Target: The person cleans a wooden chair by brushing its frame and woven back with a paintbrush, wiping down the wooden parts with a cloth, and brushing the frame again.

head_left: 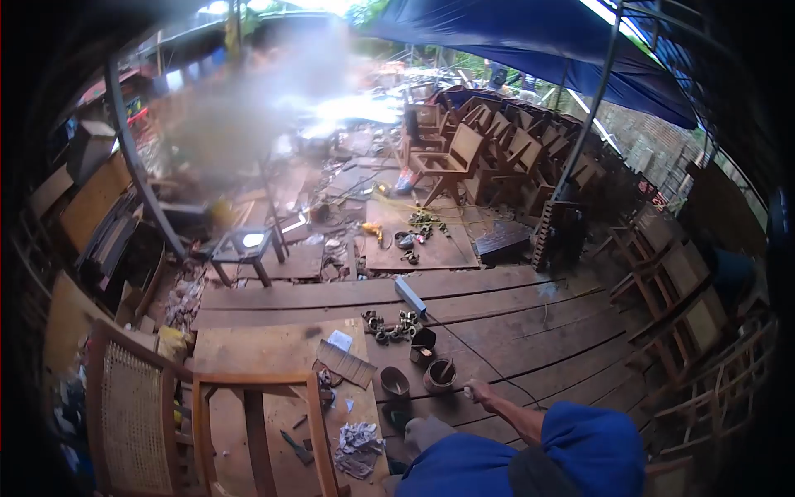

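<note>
Here, rnd pot point(438, 380) nr grip point(472, 391), wdn planks point(546, 328)

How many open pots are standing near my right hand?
3: the nearest pot beside your right hand, the left pot, and the rear pot beyond those two; others may be hidden.

Appears to be a furniture workshop, partly open to the outdoors. Can be recognised by many wooden chairs point(464, 153) standing close together, an open frame point(257, 378), pots point(440, 377), a yellow drill point(373, 229), rough planks point(522, 331) and a blue tarp point(530, 45) overhead.
</note>
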Demonstrator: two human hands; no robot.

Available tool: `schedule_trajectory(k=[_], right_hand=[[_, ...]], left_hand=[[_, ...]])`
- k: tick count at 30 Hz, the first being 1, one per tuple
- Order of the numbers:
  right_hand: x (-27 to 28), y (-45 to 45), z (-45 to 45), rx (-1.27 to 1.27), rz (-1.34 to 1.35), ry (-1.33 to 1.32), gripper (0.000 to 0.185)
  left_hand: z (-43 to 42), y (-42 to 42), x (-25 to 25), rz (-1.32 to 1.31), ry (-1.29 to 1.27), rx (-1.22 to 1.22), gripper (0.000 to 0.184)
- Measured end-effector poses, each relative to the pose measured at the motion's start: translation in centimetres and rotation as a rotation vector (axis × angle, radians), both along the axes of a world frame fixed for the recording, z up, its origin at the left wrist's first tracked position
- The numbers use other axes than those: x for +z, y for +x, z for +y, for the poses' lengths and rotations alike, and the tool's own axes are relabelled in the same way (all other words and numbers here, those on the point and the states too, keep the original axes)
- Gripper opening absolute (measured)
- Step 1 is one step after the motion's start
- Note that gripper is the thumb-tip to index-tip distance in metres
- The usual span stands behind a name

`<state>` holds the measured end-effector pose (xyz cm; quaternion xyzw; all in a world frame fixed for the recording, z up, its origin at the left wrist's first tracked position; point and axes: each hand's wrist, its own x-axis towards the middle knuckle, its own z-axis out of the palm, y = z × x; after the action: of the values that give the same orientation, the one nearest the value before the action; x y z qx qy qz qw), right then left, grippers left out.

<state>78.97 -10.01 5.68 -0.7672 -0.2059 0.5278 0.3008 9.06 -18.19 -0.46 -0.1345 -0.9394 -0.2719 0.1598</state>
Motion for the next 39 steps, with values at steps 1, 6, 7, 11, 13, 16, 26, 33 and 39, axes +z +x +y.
schedule_trajectory(k=[1,6,7,11,13,16,26,33,39], right_hand=[[0.6,-2.3,2.1,0.167,-0.047,0.096,0.028],[6.0,-15.5,11.9,0.567,-0.139,0.288,0.026],[6.1,-18.2,13.4,0.631,-0.115,0.421,0.03],[10.8,-27.7,15.2,0.823,0.071,0.665,0.028],[10.3,-31.6,15.7,0.975,-0.191,0.917,0.032],[8.3,-35.7,13.8,1.02,-0.159,1.112,0.042],[4.4,-35.7,21.7,1.347,-0.543,1.314,0.061],[-1.1,-39.1,-4.1,1.475,0.688,0.658,0.071],[6.9,-39.0,4.3,1.892,0.032,0.769,0.065]], left_hand=[[-2.1,-0.4,-0.5,-0.007,0.071,0.07,0.054],[-12.9,5.8,2.5,-0.182,0.295,0.19,0.056],[-15.1,7.4,0.5,-0.149,0.222,0.259,0.054],[-25.2,15.3,-0.2,-0.159,0.068,0.267,0.048],[-30.0,19.8,-1.0,-0.195,-0.007,0.311,0.045],[-34.5,26.5,1.2,-0.254,-0.104,0.375,0.043],[-37.7,31.7,4.5,-0.483,-0.219,0.347,0.039],[-35.0,26.5,3.6,-0.575,-0.082,0.259,0.039],[-33.8,25.5,4.5,-0.655,-0.067,0.277,0.041]])
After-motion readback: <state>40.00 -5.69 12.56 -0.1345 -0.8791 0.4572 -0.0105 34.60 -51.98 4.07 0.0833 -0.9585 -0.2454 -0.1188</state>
